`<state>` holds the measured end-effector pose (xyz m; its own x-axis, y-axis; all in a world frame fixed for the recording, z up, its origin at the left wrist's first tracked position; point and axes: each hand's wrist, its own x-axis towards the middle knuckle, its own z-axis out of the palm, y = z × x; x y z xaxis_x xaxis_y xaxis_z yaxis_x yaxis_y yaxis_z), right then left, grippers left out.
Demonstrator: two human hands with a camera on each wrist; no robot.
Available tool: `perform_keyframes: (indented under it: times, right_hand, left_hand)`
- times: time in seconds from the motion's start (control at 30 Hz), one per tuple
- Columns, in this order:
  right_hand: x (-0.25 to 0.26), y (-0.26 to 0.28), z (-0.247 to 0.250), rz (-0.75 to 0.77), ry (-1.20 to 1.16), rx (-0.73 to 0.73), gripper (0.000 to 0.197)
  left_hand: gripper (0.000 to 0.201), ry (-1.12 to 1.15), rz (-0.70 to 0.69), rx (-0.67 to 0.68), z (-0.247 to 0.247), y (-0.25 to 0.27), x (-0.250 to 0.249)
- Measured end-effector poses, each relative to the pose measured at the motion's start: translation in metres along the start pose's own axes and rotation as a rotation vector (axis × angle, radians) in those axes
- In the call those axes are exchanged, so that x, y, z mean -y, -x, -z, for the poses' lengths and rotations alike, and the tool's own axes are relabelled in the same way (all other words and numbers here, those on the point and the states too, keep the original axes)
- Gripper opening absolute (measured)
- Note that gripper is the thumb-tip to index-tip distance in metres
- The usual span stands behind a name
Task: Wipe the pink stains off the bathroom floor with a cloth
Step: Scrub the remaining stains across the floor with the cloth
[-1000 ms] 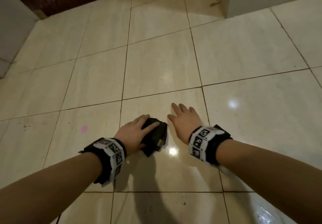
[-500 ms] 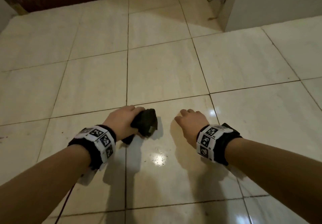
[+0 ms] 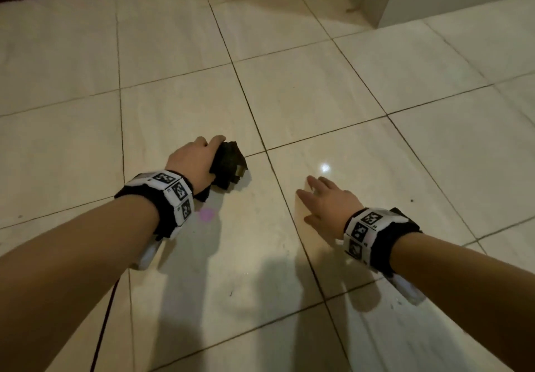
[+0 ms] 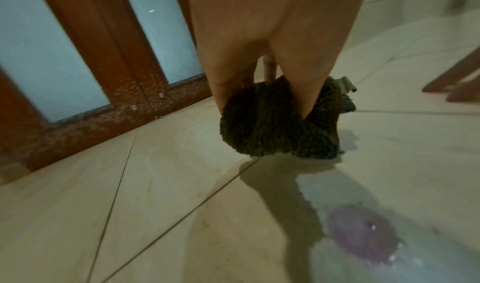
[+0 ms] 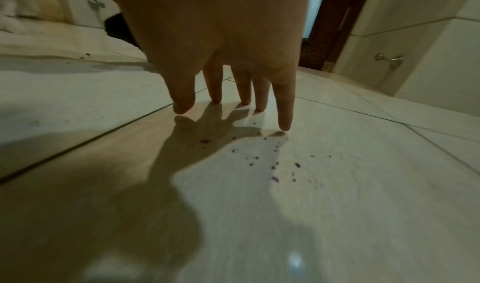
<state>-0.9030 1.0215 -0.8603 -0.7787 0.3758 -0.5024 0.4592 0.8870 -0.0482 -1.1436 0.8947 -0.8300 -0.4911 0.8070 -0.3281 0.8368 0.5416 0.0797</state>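
Two hands in play, and going left to right the setup makes decent sense.

Far left there's a wooden door with frosted panes (image 4: 85, 47) at the edge of the tiled floor (image 3: 304, 90), not part of the job. Then the left hand (image 3: 192, 161), with its grip clamped on a dark green terry cloth (image 3: 230, 166). The cloth is bunched into a wad instead of spread flat, I'd guess because a thick lump lets you press harder on one spot. The wrist view shows finger and thumb dug into the pile and the lower edge of the wad touching the tile or just off it, hard to say which.

Just behind that hand, right by the wrist band, sits a round pink stain (image 3: 206, 214). In the left wrist view the stain looks wet and purplish and lies nearer the camera than the cloth, so the cloth isn't over it. My read is the wad has to be dragged back toward the body to hit it.

Further right, the right hand (image 3: 325, 202) holds nothing. Its fingers (image 5: 284, 111) are straight and spread, tips on or almost on the tile, probably a prop for balance while crouching. Under and around its shadow there's a scatter of small purple-pink specks (image 5: 275, 165), so that patch likely needs a pass too. One risk: the propping hand could smear them.

Far right there's a white wall corner with a metal fitting (image 5: 389, 59) low on it.
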Motion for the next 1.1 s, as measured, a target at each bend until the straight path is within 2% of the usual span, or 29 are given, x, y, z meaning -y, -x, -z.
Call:
perform_keyframes:
  times: [0.1, 0.2, 0.3, 0.4, 0.57, 0.7, 0.87, 0.93, 1.07, 1.1]
  right_hand:
    - [0.011, 0.022, -0.003, -0.062, 0.014, 0.043, 0.056]
    - [0.019, 0.051, 0.002, -0.075, 0.040, 0.121, 0.047]
    - [0.020, 0.068, 0.008, -0.089, 0.029, 0.156, 0.047]
    - [0.017, 0.057, 0.013, -0.076, 0.029, 0.130, 0.049]
    - [0.012, 0.015, 0.015, -0.117, -0.044, 0.028, 0.047]
    - [0.001, 0.001, 0.011, -0.158, -0.109, -0.021, 0.048]
    - [-0.017, -0.001, 0.004, -0.071, 0.001, -0.049, 0.051]
    - [-0.019, -0.001, 0.005, -0.050, 0.005, -0.065, 0.050]
    - [-0.015, -0.003, 0.008, -0.069, 0.000, -0.041, 0.048]
    - [-0.013, -0.004, 0.009, -0.074, 0.005, -0.028, 0.048]
  left_hand:
    - [0.072, 0.016, -0.038, -0.026, -0.001, 0.005, 0.004]
    - [0.068, 0.063, -0.060, -0.057, 0.001, 0.003, 0.004]
    - [0.060, 0.101, -0.065, -0.109, 0.002, -0.002, 0.001]
    - [0.054, 0.137, 0.003, -0.162, 0.003, -0.005, 0.005]
    - [0.051, 0.029, 0.008, -0.181, 0.000, -0.019, 0.006]
    - [0.050, 0.147, 0.090, -0.184, -0.005, -0.033, -0.008]
    - [0.050, 0.000, 0.084, -0.022, -0.039, -0.035, -0.051]
    - [0.052, -0.046, 0.031, -0.044, -0.044, -0.024, -0.057]
    - [0.059, -0.132, -0.236, -0.014, -0.055, 0.017, -0.056]
    - [0.061, -0.133, -0.325, -0.050, -0.062, 0.031, -0.057]
